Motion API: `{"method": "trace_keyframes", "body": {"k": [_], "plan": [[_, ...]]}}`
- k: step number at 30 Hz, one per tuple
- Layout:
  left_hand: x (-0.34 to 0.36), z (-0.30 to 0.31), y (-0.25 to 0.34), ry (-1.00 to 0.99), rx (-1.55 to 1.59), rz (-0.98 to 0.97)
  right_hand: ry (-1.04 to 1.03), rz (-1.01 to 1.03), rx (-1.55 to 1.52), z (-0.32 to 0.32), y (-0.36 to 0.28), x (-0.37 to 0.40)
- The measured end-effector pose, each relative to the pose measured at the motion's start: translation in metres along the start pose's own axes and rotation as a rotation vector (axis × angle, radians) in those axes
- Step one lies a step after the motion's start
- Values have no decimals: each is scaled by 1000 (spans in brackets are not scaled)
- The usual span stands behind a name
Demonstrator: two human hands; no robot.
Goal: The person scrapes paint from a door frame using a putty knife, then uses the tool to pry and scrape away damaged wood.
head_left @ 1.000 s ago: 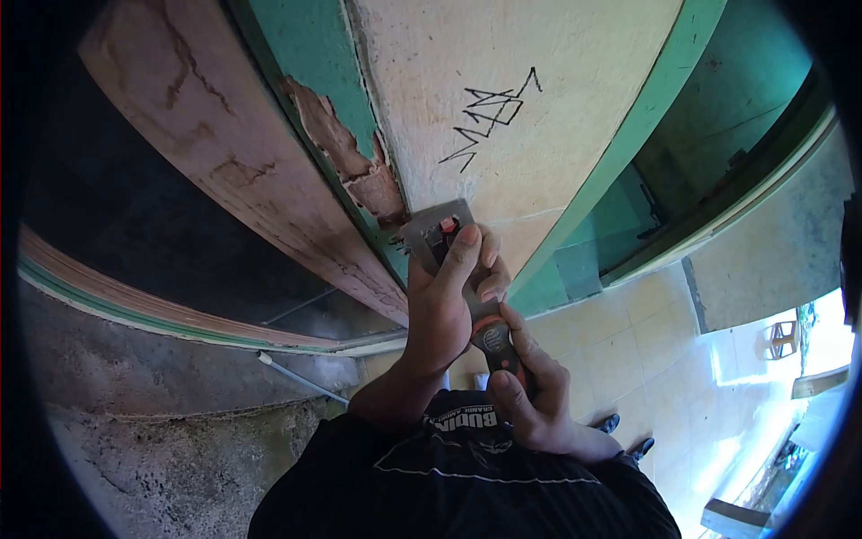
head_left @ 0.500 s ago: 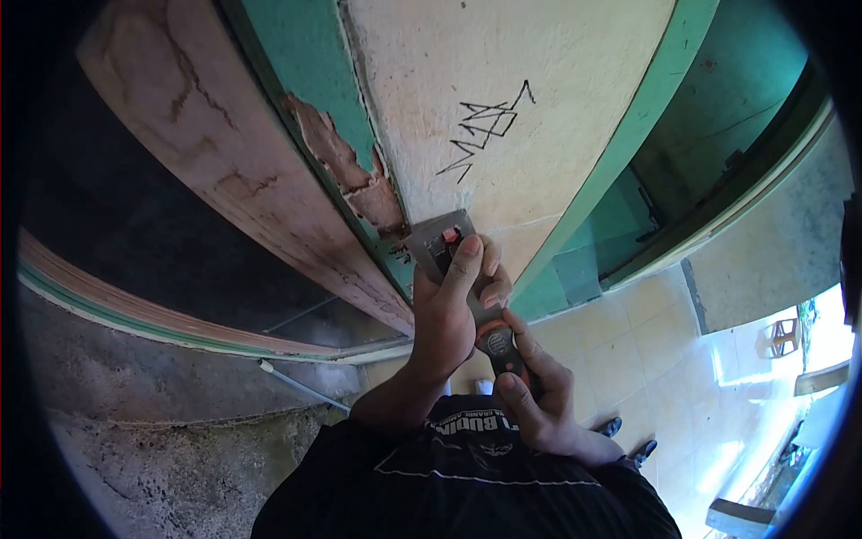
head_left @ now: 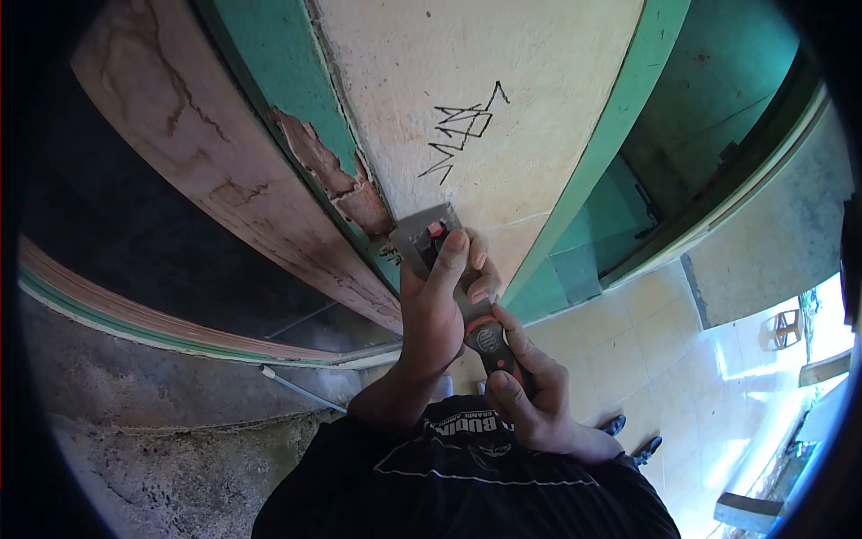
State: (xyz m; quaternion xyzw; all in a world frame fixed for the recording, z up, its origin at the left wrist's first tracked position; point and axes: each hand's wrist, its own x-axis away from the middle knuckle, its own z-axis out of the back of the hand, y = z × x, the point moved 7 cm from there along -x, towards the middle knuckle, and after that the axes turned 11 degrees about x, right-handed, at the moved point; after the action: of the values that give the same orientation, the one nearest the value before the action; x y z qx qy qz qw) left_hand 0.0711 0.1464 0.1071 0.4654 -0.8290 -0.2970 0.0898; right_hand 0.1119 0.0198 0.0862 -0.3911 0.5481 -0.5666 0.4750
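Observation:
A putty knife (head_left: 418,226) slants across the middle of the view, in front of a wall column. Its grey blade points up and to the left and carries a dark and red mark. My left hand (head_left: 435,310) is closed around the blade, thumb lying along its face, and hides much of it. Lower down, the black and orange handle sits in my right hand (head_left: 537,395), with fingers along one side and the thumb on the other. Near the blade's tip is a patch of broken plaster (head_left: 361,199) on the column's green edge.
The cream column face (head_left: 512,54) bears a black scribble (head_left: 462,133). A dark opening (head_left: 171,216) lies left, and a green-framed doorway (head_left: 620,211) right. A white pipe (head_left: 301,386) slants at lower left. Dark shoes (head_left: 646,449) and a stool (head_left: 787,330) are on the tiled floor.
The view has shifted slightly, so the column and scribble appear further left. My hands and the putty knife have moved a little left, with the same grip.

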Motion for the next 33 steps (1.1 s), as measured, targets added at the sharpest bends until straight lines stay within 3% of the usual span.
{"method": "trace_keyframes", "body": {"k": [5, 7, 11, 16, 20, 22, 29, 32, 33], "plan": [[-2, 1, 4, 53, 19, -27, 11, 3, 13, -1, -6, -1], [-4, -5, 3, -77, 16, 36, -35, -92, -28, 0, -2, 1], [-4, -1, 3, 15, 11, -27, 19, 17, -16, -1, -3, -4], [-3, -3, 5, 10, -18, -50, -25, -73, -109, -2, -4, 0], [-2, 0, 4, 4, 35, -26, -27, -77, -14, -4, 0, -1], [-5, -9, 9, -73, 32, -16, 13, 16, 5, -1, -11, -4], [-3, -5, 11, 14, 61, -65, 11, 24, 20, -3, -9, -3], [-5, -9, 6, -115, 47, 4, -12, 29, -19, 0, -9, -3], [-3, -3, 4, -50, 29, -23, -20, -20, -33, -1, -3, -1]]}}
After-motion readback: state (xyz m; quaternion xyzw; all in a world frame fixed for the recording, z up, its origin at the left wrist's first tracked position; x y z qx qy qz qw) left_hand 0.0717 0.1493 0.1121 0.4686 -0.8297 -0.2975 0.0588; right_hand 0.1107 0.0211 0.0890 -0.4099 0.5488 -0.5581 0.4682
